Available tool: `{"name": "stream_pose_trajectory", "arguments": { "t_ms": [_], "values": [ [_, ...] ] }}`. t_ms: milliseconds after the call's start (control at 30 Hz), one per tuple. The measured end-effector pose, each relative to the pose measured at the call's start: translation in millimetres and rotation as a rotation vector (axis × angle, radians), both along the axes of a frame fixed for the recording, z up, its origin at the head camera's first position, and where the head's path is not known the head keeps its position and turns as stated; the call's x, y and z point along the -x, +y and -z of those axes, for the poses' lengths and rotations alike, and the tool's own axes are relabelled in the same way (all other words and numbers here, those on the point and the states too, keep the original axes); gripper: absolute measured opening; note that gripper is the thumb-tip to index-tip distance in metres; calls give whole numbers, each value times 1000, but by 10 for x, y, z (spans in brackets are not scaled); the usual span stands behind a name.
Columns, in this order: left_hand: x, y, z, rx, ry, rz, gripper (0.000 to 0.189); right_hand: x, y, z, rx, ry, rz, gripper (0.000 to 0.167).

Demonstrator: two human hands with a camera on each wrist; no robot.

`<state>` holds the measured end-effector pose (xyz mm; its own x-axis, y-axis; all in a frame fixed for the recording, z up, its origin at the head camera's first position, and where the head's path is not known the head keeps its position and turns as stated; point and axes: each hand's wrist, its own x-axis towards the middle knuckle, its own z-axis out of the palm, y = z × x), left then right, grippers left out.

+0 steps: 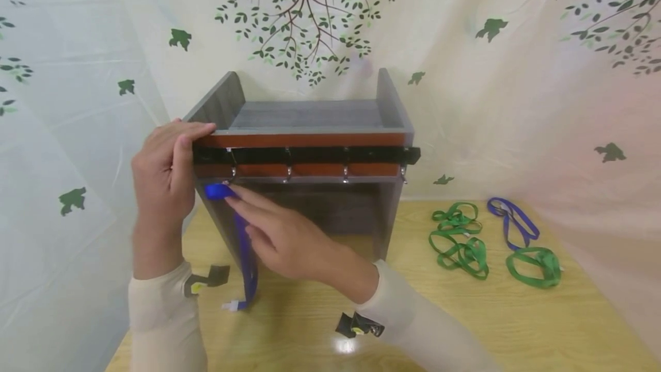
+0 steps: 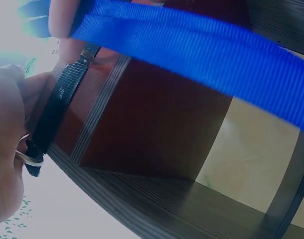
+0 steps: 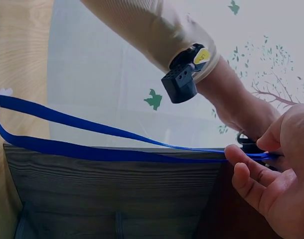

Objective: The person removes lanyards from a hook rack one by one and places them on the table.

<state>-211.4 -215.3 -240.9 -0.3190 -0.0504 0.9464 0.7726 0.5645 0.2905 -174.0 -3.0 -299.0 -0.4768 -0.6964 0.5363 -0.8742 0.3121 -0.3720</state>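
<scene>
A grey wooden shelf unit (image 1: 310, 113) stands on the table, with a black rail (image 1: 317, 155) of several silver hooks across its reddish-brown front. My left hand (image 1: 167, 174) grips the unit's front left corner at the rail's end, fingers on top and thumb in front. Just below the leftmost visible hook (image 1: 233, 171), my right hand (image 1: 289, 240) pinches the looped top of a blue lanyard (image 1: 247, 257). Its two strands hang down beside the left side panel, ending in a whitish clip (image 1: 233, 305). The right wrist view shows the lanyard (image 3: 92, 150) stretched from the fingers. Whether its loop touches a hook, I cannot tell.
To the right on the wooden table (image 1: 465, 326) lie several green lanyards (image 1: 465, 257) and one blue folded lanyard (image 1: 511, 220). A pale cloth with printed leaves (image 1: 439, 113) hangs behind. Both sleeves carry small dark wrist devices.
</scene>
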Motion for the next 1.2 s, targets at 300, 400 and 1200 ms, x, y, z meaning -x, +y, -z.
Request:
{"name": "stream_pose_trajectory", "arguments": {
  "t_ms": [300, 400, 1200],
  "values": [
    [22, 37, 17, -24, 21, -28, 36, -23, 134, 16, 47, 14, 0, 55],
    [14, 53, 11, -34, 20, -28, 35, -23, 198, 13, 84, 11, -3, 54],
    [-87, 128, -4, -48, 32, -9, 43, 53, 332, 290, 280, -432, 249, 20]
  ]
}}
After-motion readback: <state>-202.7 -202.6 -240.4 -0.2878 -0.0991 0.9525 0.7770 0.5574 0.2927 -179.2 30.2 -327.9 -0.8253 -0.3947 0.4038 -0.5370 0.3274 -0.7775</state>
